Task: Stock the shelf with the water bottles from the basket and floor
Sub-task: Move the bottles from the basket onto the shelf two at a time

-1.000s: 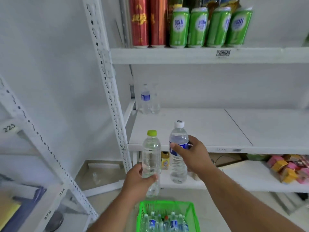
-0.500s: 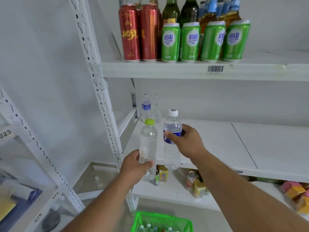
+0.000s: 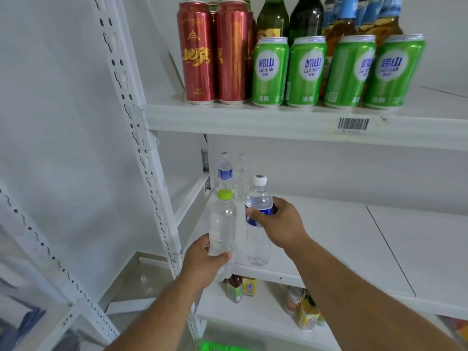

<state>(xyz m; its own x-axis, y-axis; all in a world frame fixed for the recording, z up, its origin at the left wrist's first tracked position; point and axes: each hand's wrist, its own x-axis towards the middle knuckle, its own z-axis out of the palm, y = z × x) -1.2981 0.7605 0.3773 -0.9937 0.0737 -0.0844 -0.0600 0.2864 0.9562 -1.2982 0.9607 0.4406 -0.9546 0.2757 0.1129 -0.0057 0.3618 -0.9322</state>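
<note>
Left hand [image 3: 202, 262]: clamped round the green-capped bottle [image 3: 222, 224].
Right hand [image 3: 281, 224]: gripping the white-capped bottle [image 3: 257, 239] over the shelf [image 3: 329, 236].

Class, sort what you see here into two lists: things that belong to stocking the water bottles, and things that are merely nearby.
Part of the job:
green-capped bottle in the left hand
white-capped bottle in the right hand
two bottles already at the back
middle shelf
green basket

Merely nearby:
red cans
green cans
glass bottles
small drinks on the lower shelf
</note>
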